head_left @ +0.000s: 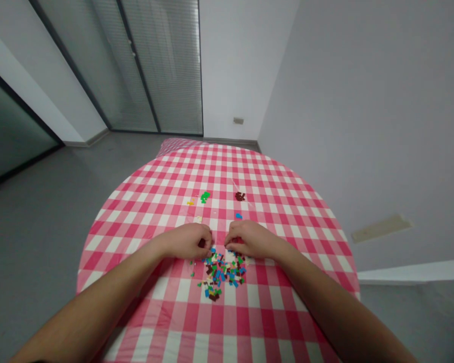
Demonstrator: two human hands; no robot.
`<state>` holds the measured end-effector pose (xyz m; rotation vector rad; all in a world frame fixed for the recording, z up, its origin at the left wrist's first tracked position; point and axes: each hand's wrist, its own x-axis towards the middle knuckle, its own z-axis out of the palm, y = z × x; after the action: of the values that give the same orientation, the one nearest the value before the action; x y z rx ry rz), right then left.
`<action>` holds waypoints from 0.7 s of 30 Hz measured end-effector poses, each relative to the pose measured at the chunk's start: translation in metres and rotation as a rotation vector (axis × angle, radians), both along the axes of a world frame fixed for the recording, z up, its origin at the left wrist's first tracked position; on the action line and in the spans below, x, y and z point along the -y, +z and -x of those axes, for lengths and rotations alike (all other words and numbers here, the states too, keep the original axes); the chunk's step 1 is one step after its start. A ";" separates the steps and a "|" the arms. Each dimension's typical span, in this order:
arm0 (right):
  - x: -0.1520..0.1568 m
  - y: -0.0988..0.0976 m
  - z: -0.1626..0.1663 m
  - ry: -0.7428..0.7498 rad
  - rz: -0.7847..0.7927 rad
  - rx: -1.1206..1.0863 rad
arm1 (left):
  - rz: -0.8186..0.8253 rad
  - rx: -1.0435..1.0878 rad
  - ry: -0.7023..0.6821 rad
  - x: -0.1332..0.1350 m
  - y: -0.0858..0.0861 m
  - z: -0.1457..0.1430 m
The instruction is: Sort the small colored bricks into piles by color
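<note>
A heap of tiny mixed-colour pieces [222,275] lies on a round table with a red-and-white checked cloth [287,212]. My left hand [189,240] rests at the heap's far left edge, fingers curled, with a dark piece showing at the fingertips. My right hand [249,239] rests at the heap's far right edge, fingers curled down onto the pieces. Farther back lie small sorted groups: green pieces [205,196], brown pieces [239,196], a yellow piece [190,203], a blue piece [238,216] and a pale piece [198,219].
Grey floor surrounds the table. A white wall runs close along the right side. Glass doors with blinds [151,65] stand at the back left. A wall socket [238,120] sits low on the far wall.
</note>
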<state>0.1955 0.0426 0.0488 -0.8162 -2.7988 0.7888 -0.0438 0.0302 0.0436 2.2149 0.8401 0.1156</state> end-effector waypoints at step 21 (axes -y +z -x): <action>-0.011 -0.003 -0.003 -0.386 -0.110 -0.224 | -0.027 -0.002 -0.003 0.000 -0.003 0.001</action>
<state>0.1987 0.0538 0.0462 -1.1230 -2.3604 0.6106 -0.0446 0.0298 0.0404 2.2418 0.8409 0.1235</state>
